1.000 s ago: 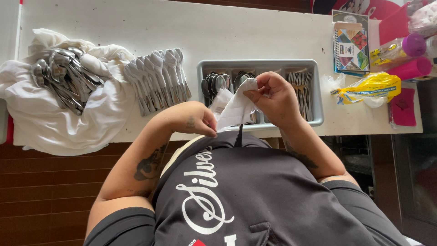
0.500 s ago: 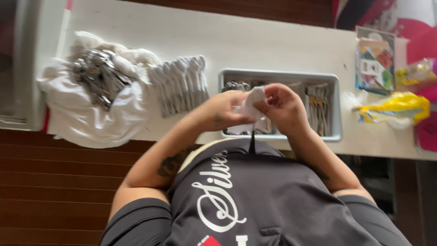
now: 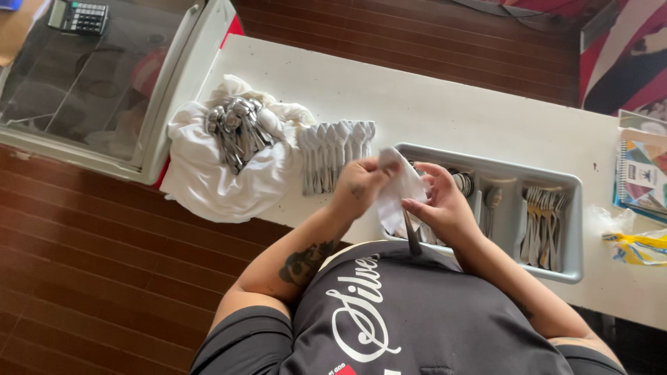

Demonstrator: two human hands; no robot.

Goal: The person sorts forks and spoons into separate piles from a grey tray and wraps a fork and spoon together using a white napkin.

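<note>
My left hand and my right hand meet over the left end of a grey cutlery tray. Both grip a small white cloth between them. A dark piece of cutlery pokes down out of the cloth by my right palm, its upper end hidden inside the folds. The tray's compartments hold spoons and forks. Left of my hands, a neat row of spoons lies on the white table.
A heap of mixed cutlery rests on a crumpled white towel at the table's left end. Beyond it stands a glass-lidded chest freezer with a calculator. A colourful booklet and a yellow bag lie at the right.
The view has swung left, so the freezer now shows and the right-hand items sit at the edge. My hands have stayed together on the cloth over the tray.
</note>
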